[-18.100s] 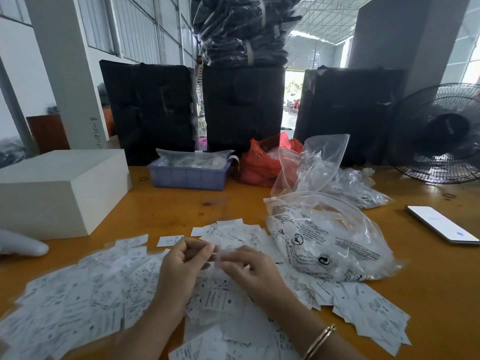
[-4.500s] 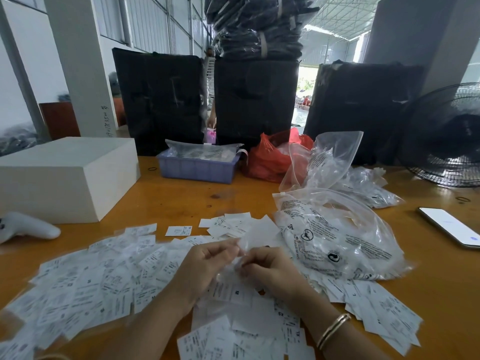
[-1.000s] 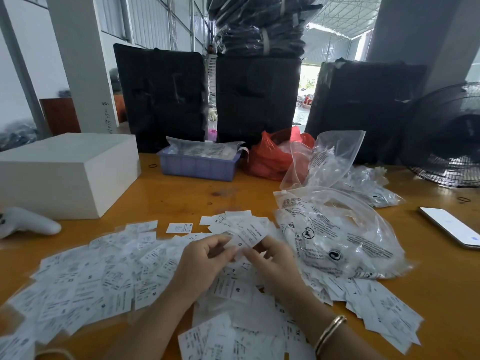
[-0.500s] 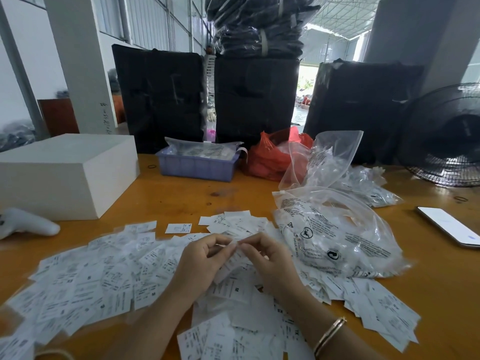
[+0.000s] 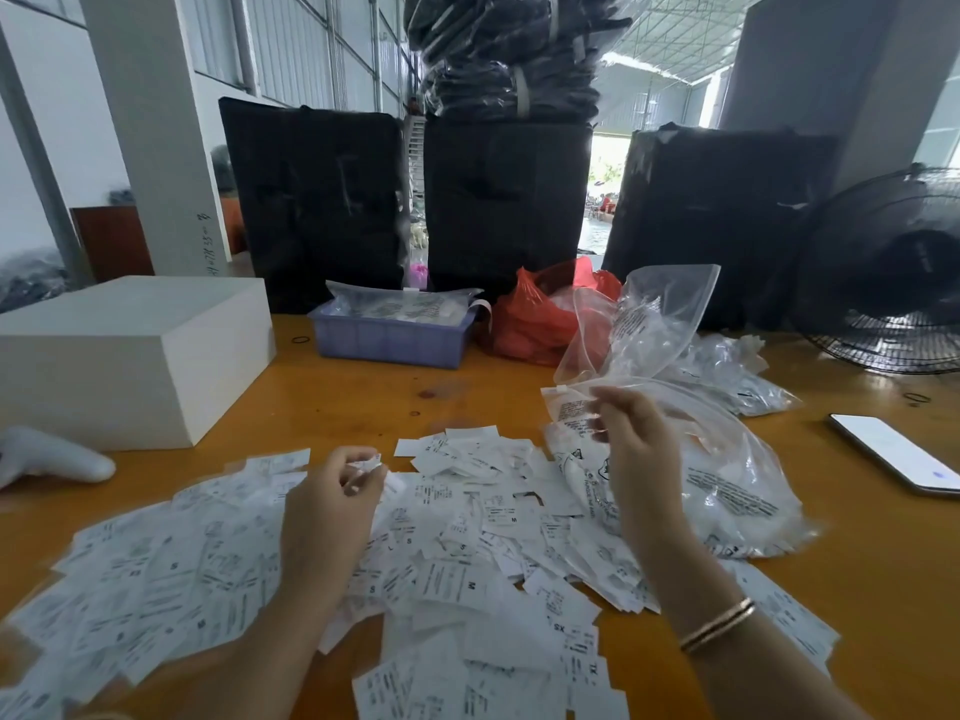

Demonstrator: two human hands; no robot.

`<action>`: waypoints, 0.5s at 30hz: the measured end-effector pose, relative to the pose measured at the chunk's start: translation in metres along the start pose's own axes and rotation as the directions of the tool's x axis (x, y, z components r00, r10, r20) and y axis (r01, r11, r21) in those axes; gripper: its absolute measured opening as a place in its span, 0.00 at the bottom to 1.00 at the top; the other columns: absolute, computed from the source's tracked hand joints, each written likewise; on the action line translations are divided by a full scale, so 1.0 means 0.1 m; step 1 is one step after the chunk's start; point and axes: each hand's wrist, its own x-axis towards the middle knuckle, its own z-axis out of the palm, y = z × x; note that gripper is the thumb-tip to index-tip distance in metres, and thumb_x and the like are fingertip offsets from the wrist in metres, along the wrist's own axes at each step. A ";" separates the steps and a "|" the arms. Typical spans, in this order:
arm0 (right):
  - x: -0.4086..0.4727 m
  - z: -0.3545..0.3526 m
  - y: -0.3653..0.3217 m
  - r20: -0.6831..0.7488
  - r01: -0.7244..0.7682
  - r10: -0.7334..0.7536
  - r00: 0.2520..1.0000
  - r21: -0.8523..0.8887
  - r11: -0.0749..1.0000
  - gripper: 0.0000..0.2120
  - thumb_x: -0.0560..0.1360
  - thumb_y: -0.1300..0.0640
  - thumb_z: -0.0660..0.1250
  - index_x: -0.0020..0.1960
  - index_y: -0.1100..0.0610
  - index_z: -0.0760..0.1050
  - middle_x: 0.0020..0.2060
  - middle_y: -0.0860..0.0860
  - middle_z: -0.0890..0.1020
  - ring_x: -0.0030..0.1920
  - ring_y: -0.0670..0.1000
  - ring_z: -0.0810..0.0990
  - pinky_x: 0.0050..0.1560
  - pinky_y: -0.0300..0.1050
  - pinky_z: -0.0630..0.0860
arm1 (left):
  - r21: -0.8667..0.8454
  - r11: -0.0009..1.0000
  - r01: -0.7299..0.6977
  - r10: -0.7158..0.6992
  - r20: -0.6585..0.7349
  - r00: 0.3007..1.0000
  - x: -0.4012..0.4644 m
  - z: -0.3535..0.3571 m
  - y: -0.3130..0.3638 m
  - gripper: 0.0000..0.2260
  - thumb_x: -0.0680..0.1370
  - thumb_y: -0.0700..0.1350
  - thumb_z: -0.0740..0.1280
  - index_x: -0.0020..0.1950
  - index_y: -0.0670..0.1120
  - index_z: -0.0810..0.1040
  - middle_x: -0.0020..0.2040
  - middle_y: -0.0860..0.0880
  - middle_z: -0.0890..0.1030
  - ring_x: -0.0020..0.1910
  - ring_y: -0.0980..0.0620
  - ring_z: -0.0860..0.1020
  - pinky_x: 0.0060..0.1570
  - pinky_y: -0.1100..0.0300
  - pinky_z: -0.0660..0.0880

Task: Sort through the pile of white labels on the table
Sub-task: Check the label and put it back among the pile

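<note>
Labels [image 5: 457, 563] are thin, light, slippery – pinch by an edge. Left hand [image 5: 332, 506] pinches one; right hand [image 5: 636, 449] pinches the bag [image 5: 727, 491].

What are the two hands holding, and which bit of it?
The left hand pinches a small white label in its fingertips. The right hand is at the printed plastic bag's top edge; whether it grips it cannot be told.

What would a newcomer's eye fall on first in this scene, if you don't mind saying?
Most likely the pile of white labels spread across the near half of the wooden table, with both hands above it. The left hand pinches a small label, while the right hand reaches to the clear plastic bag lying at the pile's right edge.
</note>
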 end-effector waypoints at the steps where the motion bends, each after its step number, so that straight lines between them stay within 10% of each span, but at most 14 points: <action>1: 0.12 -0.07 0.02 -0.051 0.014 -0.019 0.999 -0.094 0.995 0.13 0.78 0.65 0.60 0.46 0.50 0.77 0.39 0.47 0.82 0.34 0.47 0.75 0.33 0.36 0.74 | 0.088 0.996 -0.004 0.004 0.004 1.000 0.02 -0.02 -0.03 0.10 0.75 0.48 0.70 0.55 0.49 0.79 0.45 0.51 0.82 0.35 0.61 0.75 0.33 0.64 0.74; 5: 0.58 -0.40 0.24 -0.073 -0.071 0.036 0.997 -0.575 0.815 0.13 0.78 0.66 0.59 0.54 0.55 0.80 0.48 0.51 0.83 0.29 0.47 0.73 0.23 0.33 0.68 | 0.528 0.838 -0.141 0.104 0.099 0.990 0.02 -0.04 -0.06 0.16 0.76 0.52 0.68 0.63 0.51 0.76 0.57 0.52 0.79 0.55 0.52 0.76 0.55 0.55 0.72; 10: 0.78 -0.69 0.56 0.104 0.033 0.320 0.942 -0.975 0.220 0.10 0.76 0.51 0.65 0.45 0.56 0.81 0.49 0.52 0.82 0.46 0.52 0.77 0.44 0.43 0.74 | 0.359 0.807 -0.469 0.430 0.189 0.883 -0.05 0.04 0.01 0.09 0.72 0.39 0.72 0.51 0.46 0.83 0.48 0.50 0.83 0.50 0.48 0.79 0.49 0.54 0.75; 15: 0.73 -0.67 0.59 0.067 0.004 0.277 0.958 -0.975 0.222 0.12 0.74 0.47 0.66 0.40 0.53 0.81 0.41 0.50 0.80 0.42 0.51 0.76 0.49 0.49 0.74 | 0.113 0.752 -0.649 0.571 0.381 0.727 -0.19 0.13 0.08 0.06 0.73 0.42 0.72 0.48 0.52 0.83 0.46 0.59 0.81 0.51 0.57 0.76 0.53 0.61 0.70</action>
